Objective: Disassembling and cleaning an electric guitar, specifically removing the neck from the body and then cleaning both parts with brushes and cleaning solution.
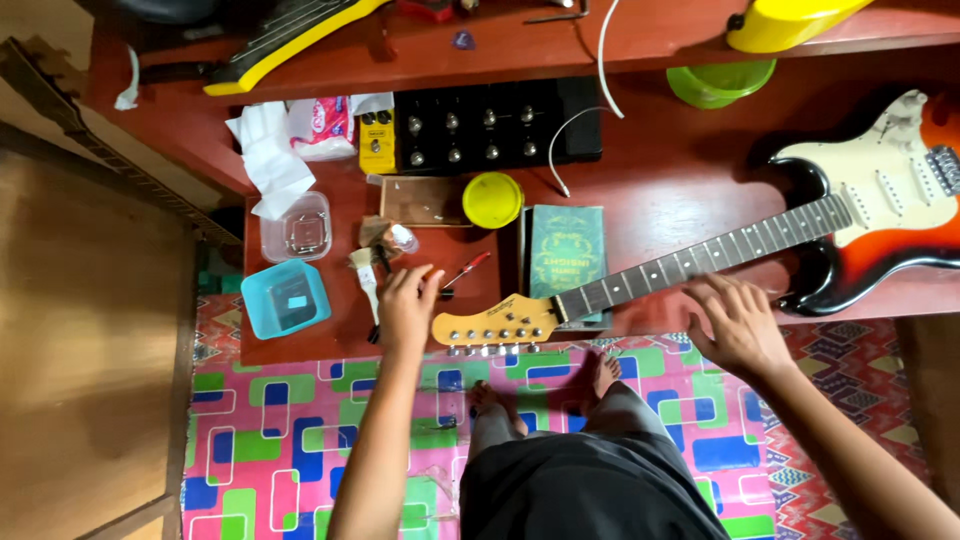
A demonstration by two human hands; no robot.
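- Your left hand [408, 300] lies spread and empty on the desk [680, 170], fingertips beside the red screwdriver [463, 272]; pinch its handle, not the tip
- Your right hand [735, 322] rests open by the guitar neck [700, 255]; press there so the headstock [492, 322] cannot shift

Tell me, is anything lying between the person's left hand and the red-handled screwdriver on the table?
Nothing visible does. The left hand rests on the red table with its fingertips right beside the red-handled screwdriver, the wood between them bare. The guitar headstock lies to the side, by the hand's heel, not in the path.
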